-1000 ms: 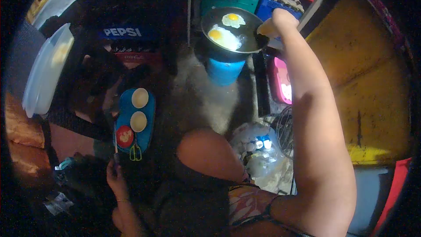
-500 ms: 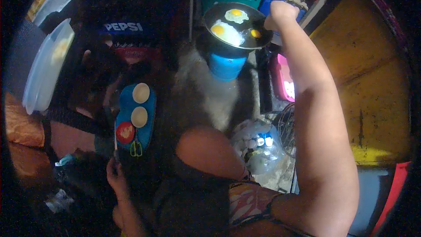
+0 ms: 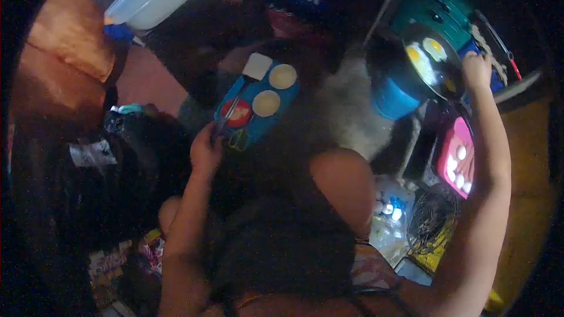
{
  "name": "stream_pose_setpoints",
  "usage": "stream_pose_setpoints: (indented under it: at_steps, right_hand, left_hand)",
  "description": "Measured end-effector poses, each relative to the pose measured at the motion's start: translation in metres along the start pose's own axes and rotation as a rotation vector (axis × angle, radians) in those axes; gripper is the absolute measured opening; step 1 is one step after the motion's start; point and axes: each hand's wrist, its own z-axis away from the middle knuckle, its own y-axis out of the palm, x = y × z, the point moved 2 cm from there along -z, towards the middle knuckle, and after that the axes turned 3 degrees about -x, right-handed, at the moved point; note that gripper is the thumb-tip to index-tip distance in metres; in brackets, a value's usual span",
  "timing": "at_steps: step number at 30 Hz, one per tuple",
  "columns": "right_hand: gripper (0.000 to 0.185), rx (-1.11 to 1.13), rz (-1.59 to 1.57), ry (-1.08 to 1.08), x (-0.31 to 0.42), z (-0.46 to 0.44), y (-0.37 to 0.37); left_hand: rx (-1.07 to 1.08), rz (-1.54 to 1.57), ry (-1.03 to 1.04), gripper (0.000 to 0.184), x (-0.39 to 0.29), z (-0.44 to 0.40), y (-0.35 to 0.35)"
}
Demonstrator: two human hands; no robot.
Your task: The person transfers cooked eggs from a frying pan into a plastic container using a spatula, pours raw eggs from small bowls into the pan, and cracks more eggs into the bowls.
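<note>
My right hand (image 3: 477, 70) is closed in a fist at the right side of a dark frying pan (image 3: 437, 88), apparently round its handle, which my fingers hide. Fried eggs (image 3: 435, 50) with yellow yolks lie in the pan, above a blue round base (image 3: 395, 98). My left hand (image 3: 205, 149) grips a spatula (image 3: 257, 66) with a pale square head and silver shaft. The spatula extends over a blue tray (image 3: 281, 108). Two round tan-topped containers (image 3: 266, 103), a red bowl (image 3: 237, 113) and a green looped handle (image 3: 238, 139) are on the tray.
A pink tray (image 3: 449, 147) with several white eggs stands below my right forearm. Nearby lies a clear plastic bag (image 3: 390, 226). A green crate (image 3: 435, 9) is behind the pan. At upper left is a translucent plastic container (image 3: 158, 0); a black bag (image 3: 97, 194) lies at left.
The view has swung, shifting the scene right and tilting it. My left hand has come up beside the tray, and the spatula's head now shows its flat face. My right hand stays at the pan.
</note>
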Motion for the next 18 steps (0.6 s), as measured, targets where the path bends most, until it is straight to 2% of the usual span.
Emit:
stream_pose_setpoints:
  at_steps: [1,2,5,6,9,10,13,14,16,17,18]
  right_hand:
    - [0.020,-0.105,0.082,-0.035,0.002,0.002,0.007]
    - [0.022,-0.098,0.098,-0.041,0.001,-0.001,0.017]
    - [0.025,-0.001,0.097,0.011,-0.009,-0.005,0.014]
    - [0.027,0.114,0.034,0.147,-0.018,-0.010,0.006]
    - [0.028,0.167,-0.243,0.540,-0.037,0.001,-0.032]
    - [0.031,0.134,-0.345,0.708,-0.046,0.000,-0.001]
    - [0.039,0.075,-0.592,0.750,-0.046,-0.009,0.021]
    - [0.043,-0.013,-0.828,0.719,-0.023,-0.001,-0.025]
    - [0.036,-0.005,-1.378,0.647,0.019,-0.011,0.005]
    - [0.033,0.098,-1.639,0.718,0.060,-0.011,-0.020]
    - [0.031,0.107,-1.575,0.517,0.088,-0.012,-0.042]
  left_hand:
    - [-0.030,-0.020,0.035,0.041,0.001,-0.005,0.003]
    - [-0.056,-0.036,0.077,0.040,0.003,-0.011,0.009]
    - [-0.008,-0.156,0.021,0.039,0.011,-0.029,0.030]
    - [-0.016,-0.148,0.020,0.038,0.010,-0.031,0.034]
    - [-0.020,-0.116,0.004,0.036,0.017,-0.034,0.045]
    - [-0.016,-0.101,-0.008,0.035,0.025,-0.036,0.053]
    - [0.005,-0.035,-0.038,0.035,0.059,-0.039,0.083]
    - [0.014,-0.012,-0.050,0.035,0.068,-0.039,0.089]
    - [0.027,0.014,-0.089,0.035,0.049,-0.037,0.085]
    - [0.028,0.026,-0.108,0.035,0.044,-0.037,0.083]
    - [0.024,0.143,-0.187,0.034,0.058,-0.036,0.092]
